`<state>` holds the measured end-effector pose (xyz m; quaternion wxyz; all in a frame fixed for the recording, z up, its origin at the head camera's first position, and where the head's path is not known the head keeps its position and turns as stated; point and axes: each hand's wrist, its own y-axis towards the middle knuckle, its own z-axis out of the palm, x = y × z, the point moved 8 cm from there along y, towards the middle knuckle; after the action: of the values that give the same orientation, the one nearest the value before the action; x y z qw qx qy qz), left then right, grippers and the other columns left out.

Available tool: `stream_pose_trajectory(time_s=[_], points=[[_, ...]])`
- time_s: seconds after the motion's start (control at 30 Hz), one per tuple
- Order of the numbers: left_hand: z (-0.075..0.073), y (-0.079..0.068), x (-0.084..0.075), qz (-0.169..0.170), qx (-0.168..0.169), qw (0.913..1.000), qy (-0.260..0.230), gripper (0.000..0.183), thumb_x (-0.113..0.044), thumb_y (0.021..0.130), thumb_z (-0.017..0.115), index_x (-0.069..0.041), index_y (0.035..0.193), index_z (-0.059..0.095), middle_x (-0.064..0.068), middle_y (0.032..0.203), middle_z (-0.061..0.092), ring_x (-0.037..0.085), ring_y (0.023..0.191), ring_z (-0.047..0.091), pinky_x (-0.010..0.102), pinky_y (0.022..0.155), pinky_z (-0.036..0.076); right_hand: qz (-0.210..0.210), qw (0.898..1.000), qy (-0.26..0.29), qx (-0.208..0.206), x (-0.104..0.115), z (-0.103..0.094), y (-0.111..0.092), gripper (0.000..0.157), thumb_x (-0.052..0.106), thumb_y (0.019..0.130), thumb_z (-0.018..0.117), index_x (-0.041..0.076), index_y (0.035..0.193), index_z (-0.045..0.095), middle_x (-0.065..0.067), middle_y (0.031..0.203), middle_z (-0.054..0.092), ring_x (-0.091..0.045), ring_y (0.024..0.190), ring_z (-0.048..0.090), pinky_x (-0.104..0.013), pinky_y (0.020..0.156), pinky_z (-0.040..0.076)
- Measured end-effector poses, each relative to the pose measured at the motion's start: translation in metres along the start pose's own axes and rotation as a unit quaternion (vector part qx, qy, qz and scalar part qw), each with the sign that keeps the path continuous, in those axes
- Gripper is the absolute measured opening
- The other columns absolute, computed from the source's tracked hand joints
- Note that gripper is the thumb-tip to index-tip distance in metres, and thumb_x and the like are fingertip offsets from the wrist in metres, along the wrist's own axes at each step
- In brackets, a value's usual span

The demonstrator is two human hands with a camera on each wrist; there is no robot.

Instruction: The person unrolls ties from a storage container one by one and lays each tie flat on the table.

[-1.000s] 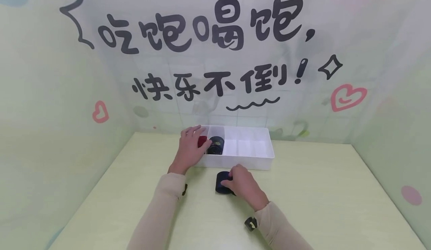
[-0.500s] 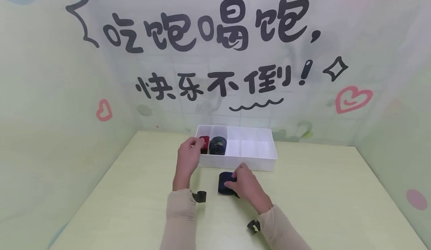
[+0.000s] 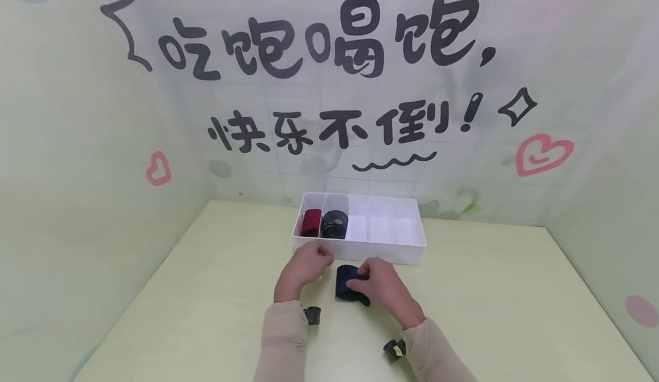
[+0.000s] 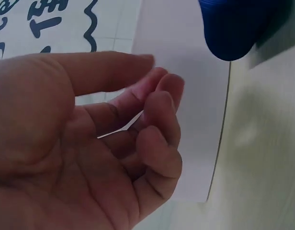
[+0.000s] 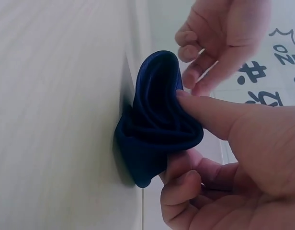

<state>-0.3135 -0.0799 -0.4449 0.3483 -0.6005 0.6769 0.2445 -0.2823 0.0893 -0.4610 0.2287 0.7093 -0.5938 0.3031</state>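
Note:
A rolled blue necktie lies on the table in front of the white box, its loose end sticking out at the lower right. My right hand holds the roll from the right, with thumb and fingers on either side of it; the right wrist view shows the coiled layers of the tie. To the left, my left hand hovers by the box's front wall. Its fingers are loosely curled and hold nothing. Two more rolled ties, one red and one dark patterned, sit in the box's leftmost compartments.
The white divided box stands near the back wall, with further compartments to its right. Pale wood-look table surrounds the box. Printed walls close in the left, back and right.
My left hand has left the red rolled tie in the leftmost compartment and moved down and right, in front of the box. My right hand stays on the blue tie.

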Motion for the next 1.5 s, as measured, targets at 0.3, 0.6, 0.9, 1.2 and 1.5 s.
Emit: stream_pose_trajectory(time_s=[0.3,0.6,0.9,1.2,1.5], points=[[0.015,-0.006,0.001,-0.039,0.039,0.9962,0.068,0.016,-0.002,0.083,0.071,-0.003,0.098,0.070,0.008,0.092,0.069,0.022,0.081,0.058,0.034,0.072,0.047,-0.003,1.000,0.002,0.006,-0.002,-0.001,-0.001,0.032,0.028,0.084,0.084,0.005,0.096,0.065,-0.006,0.092,0.068,-0.015,0.078,0.059,-0.031,0.071,0.052],[0.029,-0.008,-0.001,-0.016,0.084,0.9923,0.090,0.012,0.005,0.074,0.069,-0.005,0.073,0.075,-0.002,0.060,0.054,0.016,0.059,0.043,0.028,0.053,0.031,-0.013,1.000,0.022,0.016,-0.001,-0.005,-0.001,0.034,0.023,0.084,0.084,0.004,0.103,0.062,-0.006,0.092,0.064,-0.016,0.081,0.056,-0.032,0.073,0.049],[0.033,-0.008,-0.003,-0.005,0.094,0.9914,0.091,0.017,0.003,0.079,0.062,-0.006,0.069,0.074,-0.003,0.056,0.049,0.015,0.054,0.040,0.027,0.051,0.029,-0.011,0.998,0.038,0.055,-0.004,-0.001,0.002,0.048,0.025,0.090,0.078,0.007,0.130,0.058,-0.007,0.095,0.065,-0.018,0.081,0.058,-0.031,0.070,0.050],[0.038,-0.008,-0.010,0.008,0.102,0.9910,0.086,0.018,0.000,0.083,0.061,-0.004,0.069,0.071,-0.003,0.056,0.047,0.014,0.054,0.040,0.027,0.052,0.029,-0.025,0.997,0.022,0.072,-0.003,-0.004,0.002,0.038,0.031,0.096,0.071,0.011,0.128,0.065,-0.008,0.098,0.066,-0.019,0.084,0.057,-0.032,0.071,0.048],[0.044,-0.008,-0.013,0.009,0.120,0.9905,0.067,0.018,-0.005,0.089,0.062,-0.003,0.076,0.075,-0.004,0.058,0.050,0.013,0.056,0.043,0.026,0.053,0.032,0.025,0.998,0.044,0.042,-0.012,-0.005,0.001,0.045,0.044,0.093,0.071,0.007,0.116,0.058,-0.008,0.096,0.064,-0.018,0.080,0.057,-0.031,0.067,0.048]])
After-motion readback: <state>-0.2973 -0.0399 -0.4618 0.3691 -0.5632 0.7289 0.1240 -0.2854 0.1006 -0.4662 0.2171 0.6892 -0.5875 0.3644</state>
